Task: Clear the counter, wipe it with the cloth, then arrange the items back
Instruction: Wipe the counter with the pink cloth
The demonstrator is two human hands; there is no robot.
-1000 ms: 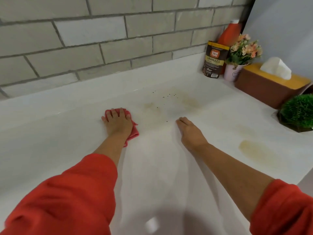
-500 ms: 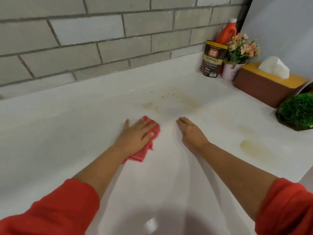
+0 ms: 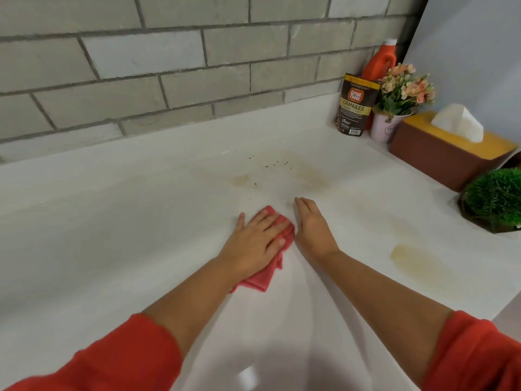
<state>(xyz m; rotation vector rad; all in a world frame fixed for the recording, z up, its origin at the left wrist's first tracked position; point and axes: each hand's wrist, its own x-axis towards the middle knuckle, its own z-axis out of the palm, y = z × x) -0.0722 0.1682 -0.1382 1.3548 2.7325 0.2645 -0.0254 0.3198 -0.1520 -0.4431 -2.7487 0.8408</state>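
Both hands flat: left hand [image 3: 258, 238] presses cloth [image 3: 263, 277], counter [image 3: 112, 221].

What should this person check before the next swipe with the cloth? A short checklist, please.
1. Cloth pressed flat under the left hand: ok.
2. Path to the right free: not ok; the right hand lies flat on the counter right beside the cloth.
3. Dark specks wiped: not ok; they lie beyond both hands.
4. Yellow stain wiped: not ok.
5. Granules pouch and tissue box out of the way: ok, they stand in the far right corner.
6. Cloth damp enough: cannot tell.
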